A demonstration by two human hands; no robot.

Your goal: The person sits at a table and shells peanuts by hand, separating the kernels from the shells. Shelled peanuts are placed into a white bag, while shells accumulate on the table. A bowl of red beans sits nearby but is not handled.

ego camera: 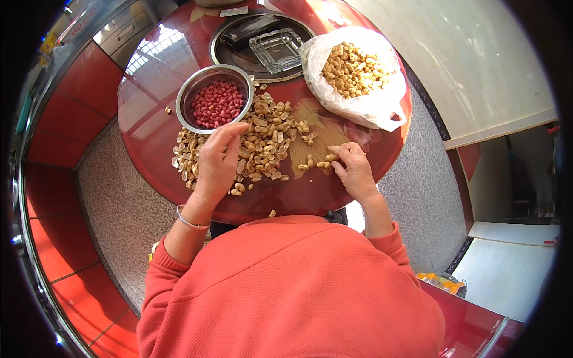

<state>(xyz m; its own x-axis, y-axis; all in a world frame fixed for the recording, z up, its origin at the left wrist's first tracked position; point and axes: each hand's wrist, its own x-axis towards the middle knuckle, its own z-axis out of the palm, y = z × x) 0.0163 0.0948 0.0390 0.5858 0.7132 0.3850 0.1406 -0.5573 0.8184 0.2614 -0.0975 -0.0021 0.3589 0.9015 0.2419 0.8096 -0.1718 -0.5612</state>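
Note:
My left hand (220,156) is held over the heap of peanut shells (264,143), just below the steel bowl; its fingers are curled together and whether anything is between them cannot be told. Shelled red peanuts (217,104) lie inside the steel bowl (182,109). On the right, my right hand (351,165) has thumb and forefinger beside an unshelled peanut (331,157), and I cannot tell if they grip it. A few more unshelled peanuts (303,167) lie left of that hand. Behind it, a white plastic bag (327,96) stands open, full of unshelled peanuts (353,71).
At the back of the round red table (152,165) is a dark round tray (219,58) bearing a glass ashtray (276,50) and a dark object. A loose peanut (272,213) lies near the front edge. Another small piece (168,110) lies left of the bowl.

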